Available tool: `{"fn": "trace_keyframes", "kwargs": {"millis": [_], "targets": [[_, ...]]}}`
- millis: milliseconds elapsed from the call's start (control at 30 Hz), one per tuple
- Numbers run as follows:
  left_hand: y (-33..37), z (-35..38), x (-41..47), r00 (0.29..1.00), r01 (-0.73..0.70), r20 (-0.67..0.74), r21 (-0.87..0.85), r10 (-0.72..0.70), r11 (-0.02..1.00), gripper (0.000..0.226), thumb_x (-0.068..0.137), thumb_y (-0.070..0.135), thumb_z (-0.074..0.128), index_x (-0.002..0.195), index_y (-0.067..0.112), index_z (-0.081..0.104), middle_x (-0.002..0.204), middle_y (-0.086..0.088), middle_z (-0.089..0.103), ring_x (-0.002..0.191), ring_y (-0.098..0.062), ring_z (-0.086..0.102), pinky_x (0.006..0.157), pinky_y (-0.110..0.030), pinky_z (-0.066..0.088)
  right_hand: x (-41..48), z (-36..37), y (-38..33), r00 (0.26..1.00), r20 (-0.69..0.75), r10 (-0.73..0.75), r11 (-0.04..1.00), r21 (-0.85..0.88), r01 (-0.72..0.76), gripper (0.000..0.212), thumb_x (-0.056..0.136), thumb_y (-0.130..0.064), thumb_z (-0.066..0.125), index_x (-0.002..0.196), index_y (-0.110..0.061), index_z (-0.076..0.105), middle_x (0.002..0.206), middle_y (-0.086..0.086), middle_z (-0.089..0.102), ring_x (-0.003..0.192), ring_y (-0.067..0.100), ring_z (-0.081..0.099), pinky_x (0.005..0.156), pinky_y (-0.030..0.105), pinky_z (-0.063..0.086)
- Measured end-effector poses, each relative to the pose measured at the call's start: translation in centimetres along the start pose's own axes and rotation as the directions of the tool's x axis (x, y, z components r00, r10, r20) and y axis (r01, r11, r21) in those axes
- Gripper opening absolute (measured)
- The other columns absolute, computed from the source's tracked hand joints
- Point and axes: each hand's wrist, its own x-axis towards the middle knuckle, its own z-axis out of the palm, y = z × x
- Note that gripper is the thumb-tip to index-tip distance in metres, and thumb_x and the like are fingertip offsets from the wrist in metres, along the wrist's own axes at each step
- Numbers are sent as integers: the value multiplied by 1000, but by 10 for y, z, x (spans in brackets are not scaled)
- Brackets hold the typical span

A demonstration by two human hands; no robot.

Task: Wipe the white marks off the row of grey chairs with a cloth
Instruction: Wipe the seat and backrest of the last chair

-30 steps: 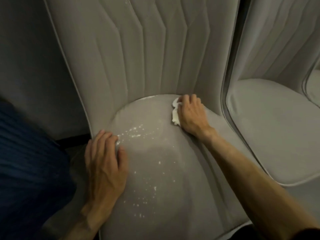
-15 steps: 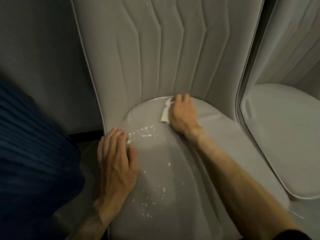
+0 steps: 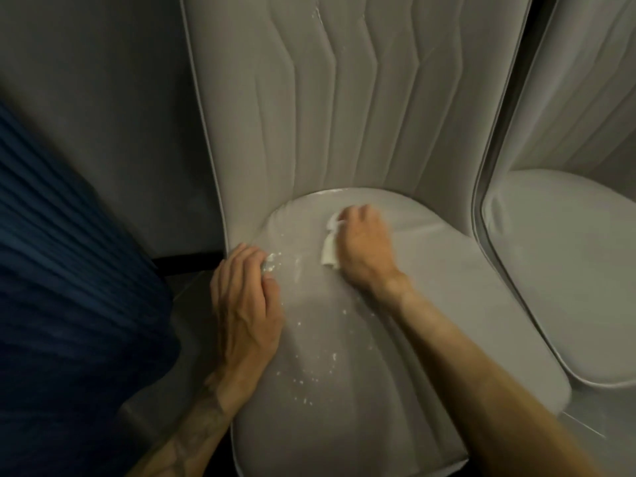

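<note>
A grey padded chair (image 3: 430,304) fills the middle of the view, its quilted backrest rising behind the seat. White specks (image 3: 309,373) are scattered over the left half of the seat, with a denser patch by my left fingertips. My right hand (image 3: 364,249) presses a small white cloth (image 3: 329,251) onto the seat near the backrest; most of the cloth is hidden under the palm. My left hand (image 3: 246,304) rests flat on the seat's left edge, fingers straight.
A second grey chair (image 3: 568,270) stands close on the right, separated by a narrow dark gap. A dark blue ribbed fabric (image 3: 69,304) fills the left side. A grey wall (image 3: 103,98) rises behind, with dark floor below it.
My right hand has slid the cloth left and toward me across the seat, nearer the speckled patch. The left hand has stayed on the seat edge. The view has shifted left.
</note>
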Motion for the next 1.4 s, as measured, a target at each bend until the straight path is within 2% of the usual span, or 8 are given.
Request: {"fn": "trace_keyframes", "kwargs": {"millis": [133,333,500,667,867,1067,1267,1400], "targets": [[-5,-5,-2,998,55,-23,-46,-56,997,35,96,6,49,125,-5,65,132,-26,64,129,-45,58,111,-59,45,-19,6,-51,960,-10,-281,952,119,280,18,102,-23,44,111,-12,56,109,13,54,95,33,50,84,44,40],[-4,-8,-1,994,91,-64,-25,-92,996,34,89,4,53,120,1,64,131,-20,61,125,-39,54,105,-52,40,-8,-14,19,998,-53,-29,999,-22,28,23,104,-22,38,118,-9,52,116,17,52,103,38,50,90,46,39],[-6,-10,-2,996,79,-33,23,-78,997,32,90,9,53,119,4,64,133,-18,59,125,-37,52,101,-53,41,-53,-21,26,963,50,-266,964,11,266,20,104,-28,40,114,-16,53,108,10,52,96,32,49,83,44,41],[-4,-10,-1,998,53,-17,61,-52,997,26,91,-3,62,117,0,64,132,-21,58,122,-41,51,95,-53,42,-65,-41,76,987,-60,151,986,-64,-155,24,104,-24,41,119,-11,53,115,16,52,103,39,51,89,47,38],[-9,-13,-1,999,48,12,46,-49,998,25,93,-2,60,118,-1,64,133,-22,57,121,-41,51,95,-52,43,-131,-28,-9,952,21,-306,948,100,302,22,105,-32,35,113,-21,52,107,2,49,96,27,49,82,43,41],[-11,-18,-4,995,71,81,-71,-66,995,26,93,-5,58,118,-1,64,137,-19,53,126,-36,47,102,-45,42,-124,-47,54,986,-72,154,987,-37,-156,23,103,-28,41,120,-17,52,115,10,50,107,34,49,87,44,36],[-29,-33,-19,989,73,136,-143,-53,987,27,98,-7,57,123,-1,65,141,-16,53,132,-31,48,112,-28,33,-176,-24,-45,967,1,-255,956,148,252,15,102,-29,43,109,-20,53,103,3,49,92,27,48,80,39,37],[-35,-41,-37,984,129,148,-213,-98,969,31,101,-4,53,131,2,61,144,-13,53,135,-25,48,113,-22,30,-166,-45,27,999,-51,-2,1000,31,3,15,103,-22,47,114,-18,55,108,6,52,98,31,50,84,44,38]]}}
